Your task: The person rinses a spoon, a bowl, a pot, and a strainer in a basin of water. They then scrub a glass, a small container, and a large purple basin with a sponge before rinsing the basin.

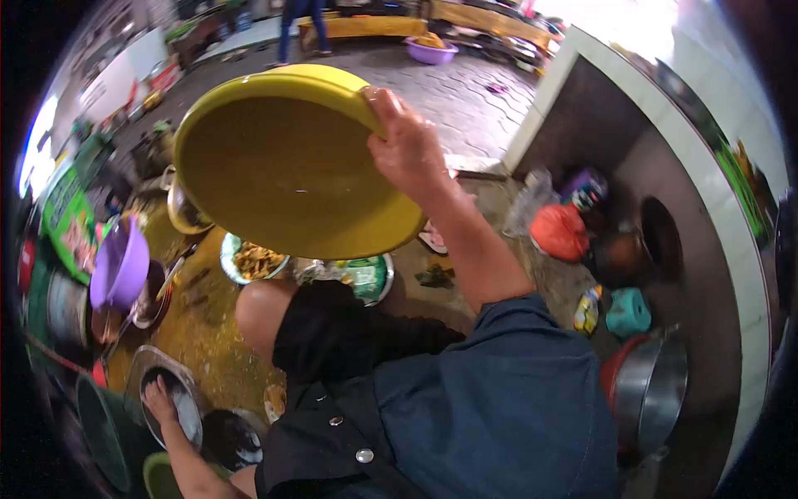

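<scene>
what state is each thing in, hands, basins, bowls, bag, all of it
yellow basin: raised, tilted
right hand: gripping that basin's rim
left hand: at the metal pan, contact unclear
metal pan: whitish inside
bowl: filled with food pieces
red bag: bulging
far purple basin: heaped

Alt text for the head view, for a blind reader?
The right hand holds up a tilted yellow basin by its rim; the left hand is at a pan, lower left. A food bowl sits on the floor.
</scene>
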Demonstrator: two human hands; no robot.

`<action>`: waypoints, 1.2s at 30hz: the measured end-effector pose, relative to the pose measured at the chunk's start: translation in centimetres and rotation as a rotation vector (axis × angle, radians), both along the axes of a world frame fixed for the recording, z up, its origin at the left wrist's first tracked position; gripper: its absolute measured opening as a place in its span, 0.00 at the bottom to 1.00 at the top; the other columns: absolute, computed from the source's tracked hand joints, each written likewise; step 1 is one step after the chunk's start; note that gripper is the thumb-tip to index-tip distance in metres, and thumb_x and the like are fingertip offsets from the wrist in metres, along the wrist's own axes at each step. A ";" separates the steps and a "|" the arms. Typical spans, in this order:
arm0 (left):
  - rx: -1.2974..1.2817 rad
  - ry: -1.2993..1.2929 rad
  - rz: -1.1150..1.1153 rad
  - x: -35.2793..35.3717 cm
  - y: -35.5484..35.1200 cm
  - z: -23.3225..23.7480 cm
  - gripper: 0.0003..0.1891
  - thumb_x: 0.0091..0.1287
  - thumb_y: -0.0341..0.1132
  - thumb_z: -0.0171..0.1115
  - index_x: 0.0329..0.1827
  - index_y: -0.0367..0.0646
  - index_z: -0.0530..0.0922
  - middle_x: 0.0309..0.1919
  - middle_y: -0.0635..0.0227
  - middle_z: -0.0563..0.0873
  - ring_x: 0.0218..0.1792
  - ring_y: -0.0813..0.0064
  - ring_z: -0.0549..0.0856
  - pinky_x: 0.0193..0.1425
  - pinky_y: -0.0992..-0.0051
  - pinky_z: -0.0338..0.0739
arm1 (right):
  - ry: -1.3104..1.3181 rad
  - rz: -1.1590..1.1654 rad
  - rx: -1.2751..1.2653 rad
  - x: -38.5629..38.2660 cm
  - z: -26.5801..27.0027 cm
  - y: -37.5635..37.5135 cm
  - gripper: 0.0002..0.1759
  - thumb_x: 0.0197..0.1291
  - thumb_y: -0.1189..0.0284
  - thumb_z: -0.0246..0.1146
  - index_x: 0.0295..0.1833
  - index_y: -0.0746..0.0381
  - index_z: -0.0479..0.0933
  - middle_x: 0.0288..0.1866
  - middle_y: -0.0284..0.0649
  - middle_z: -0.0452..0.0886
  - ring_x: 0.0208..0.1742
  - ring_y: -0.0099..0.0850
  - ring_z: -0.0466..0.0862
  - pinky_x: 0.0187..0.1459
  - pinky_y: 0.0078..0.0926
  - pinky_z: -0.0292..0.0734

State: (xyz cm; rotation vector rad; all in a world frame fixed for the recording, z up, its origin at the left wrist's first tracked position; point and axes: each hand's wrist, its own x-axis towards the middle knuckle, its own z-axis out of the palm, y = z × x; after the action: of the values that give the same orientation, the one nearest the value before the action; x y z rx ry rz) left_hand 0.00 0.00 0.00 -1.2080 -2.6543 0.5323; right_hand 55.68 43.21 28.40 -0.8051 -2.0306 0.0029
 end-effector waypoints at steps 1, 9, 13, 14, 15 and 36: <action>0.073 0.076 -0.074 -2.1 -0.1 0.6 0.17 0.69 0.39 0.44 0.58 0.48 0.71 0.51 0.57 0.76 0.59 0.61 0.70 0.66 0.55 0.55 | 0.035 -0.074 -0.074 1.2 -0.4 -0.1 0.29 0.45 0.80 0.59 0.57 0.60 0.64 0.45 0.52 0.75 0.43 0.49 0.78 0.44 0.41 0.75; 0.162 -0.122 -0.081 5.8 3.9 -1.4 0.18 0.67 0.44 0.47 0.31 0.39 0.78 0.35 0.55 0.80 0.44 0.57 0.75 0.56 0.57 0.62 | 0.337 -0.471 -0.007 27.9 -5.6 3.4 0.26 0.39 0.82 0.58 0.51 0.64 0.69 0.38 0.51 0.80 0.40 0.45 0.81 0.44 0.35 0.74; 0.038 -0.050 0.006 3.3 2.3 -3.3 0.23 0.68 0.49 0.44 0.30 0.39 0.79 0.32 0.54 0.81 0.35 0.55 0.79 0.38 0.56 0.68 | 0.774 -0.655 -0.243 36.7 -6.5 -1.3 0.31 0.33 0.86 0.56 0.52 0.66 0.69 0.44 0.43 0.77 0.43 0.33 0.78 0.46 0.26 0.73; 0.056 -0.113 0.024 2.5 2.0 -3.3 0.26 0.67 0.53 0.43 0.31 0.38 0.78 0.32 0.51 0.81 0.34 0.51 0.80 0.37 0.54 0.69 | 0.814 -0.740 -0.217 37.8 -6.1 -2.9 0.31 0.32 0.87 0.56 0.52 0.66 0.69 0.44 0.43 0.77 0.44 0.34 0.78 0.48 0.26 0.72; 0.061 -0.115 0.009 2.3 2.3 -3.0 0.26 0.67 0.53 0.43 0.31 0.38 0.78 0.32 0.51 0.81 0.34 0.51 0.80 0.37 0.54 0.69 | 0.876 -0.762 -0.200 39.8 -6.5 -3.9 0.32 0.32 0.86 0.57 0.52 0.65 0.68 0.44 0.43 0.77 0.45 0.35 0.77 0.49 0.26 0.70; -0.054 -0.505 0.298 2.3 3.5 -3.9 0.34 0.64 0.64 0.35 0.47 0.43 0.80 0.42 0.58 0.83 0.47 0.56 0.79 0.54 0.60 0.68 | 1.509 -1.632 0.775 55.0 -5.4 -21.6 0.30 0.33 0.81 0.65 0.49 0.68 0.65 0.52 0.55 0.71 0.46 0.44 0.77 0.44 0.42 0.76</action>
State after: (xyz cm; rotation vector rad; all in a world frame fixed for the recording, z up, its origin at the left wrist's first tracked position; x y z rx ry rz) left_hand 2.28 3.46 -3.93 -1.0799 -3.2996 0.3781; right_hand 110.66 21.57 22.98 -1.1149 0.3588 -0.7636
